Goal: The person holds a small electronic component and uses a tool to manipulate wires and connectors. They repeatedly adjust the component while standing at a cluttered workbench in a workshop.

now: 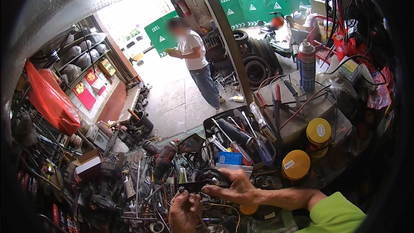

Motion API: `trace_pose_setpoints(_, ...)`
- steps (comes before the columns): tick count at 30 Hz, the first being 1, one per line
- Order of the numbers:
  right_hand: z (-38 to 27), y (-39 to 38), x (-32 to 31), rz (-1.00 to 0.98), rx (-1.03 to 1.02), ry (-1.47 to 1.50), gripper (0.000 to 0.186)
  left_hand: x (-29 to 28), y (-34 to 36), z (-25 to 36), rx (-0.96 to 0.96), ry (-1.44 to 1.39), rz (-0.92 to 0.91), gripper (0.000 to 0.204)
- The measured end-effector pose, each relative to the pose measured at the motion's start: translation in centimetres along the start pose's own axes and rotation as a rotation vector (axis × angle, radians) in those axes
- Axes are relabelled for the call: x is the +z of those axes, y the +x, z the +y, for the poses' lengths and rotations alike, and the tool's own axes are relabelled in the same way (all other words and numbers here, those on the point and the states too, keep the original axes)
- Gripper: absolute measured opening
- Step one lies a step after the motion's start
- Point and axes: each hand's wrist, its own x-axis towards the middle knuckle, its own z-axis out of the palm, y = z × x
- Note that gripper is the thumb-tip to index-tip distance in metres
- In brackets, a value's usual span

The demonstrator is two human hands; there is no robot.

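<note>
Low in the middle, my right hand [236, 188] reaches in from the right with its thumb and fingers closed on a dark flat bracket [194, 187]. Its thumb lies along the near end. A black rounded part [210, 174] sits right behind the bracket; whether the two are joined I cannot tell. My left hand [184, 210] comes up from below, thumb and forefinger pinched at the bracket's left end, by a small metal fastener [181, 189]. What lies between those fingertips is too small to name. A toolbox [271, 160] with several screwdrivers stands just beyond the hands.
Loose tools, wires and a cordless drill [164, 160] crowd the bench on the left. Yellow-lidded tubs [296, 164], a spray can [306, 65] and clamp cables [278, 92] stand right. Beyond the bench a person [193, 54] stands on the floor, near stacked tyres [258, 67].
</note>
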Motion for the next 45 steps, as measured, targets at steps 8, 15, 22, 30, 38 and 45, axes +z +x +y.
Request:
trace_pose_setpoints(8,-0.1,-0.1,0.5,-0.042,0.008,-0.03,0.047,4.6,-1.6,-1.2,0.408,0.195,0.311,0.011)
trace_pose_setpoints(15,0.7,-0.3,1.1,-0.186,0.254,0.074,0.052,5.4,-1.8,-1.6,0.692,0.418,0.39,0.008)
trace_pose_setpoints(22,0.3,-0.1,0.8,-0.224,0.349,0.125,0.051,4.3,-1.3,-1.3,0.708,0.501,0.27,0.014)
trace_pose_setpoints(30,0.2,0.2,0.7,-0.275,0.346,0.101,0.051,3.0,-0.9,-1.0,0.715,0.566,0.259,0.013)
trace_pose_setpoints(38,-0.2,-0.1,0.1,-0.127,0.132,-0.237,0.063,3.1,-1.1,-0.7,0.739,0.758,0.246,0.014)
trace_pose_setpoints(45,0.5,-0.2,0.3,-0.077,-0.22,-0.295,0.026,0.3,-1.8,-0.8,0.758,1.123,0.12,0.024)
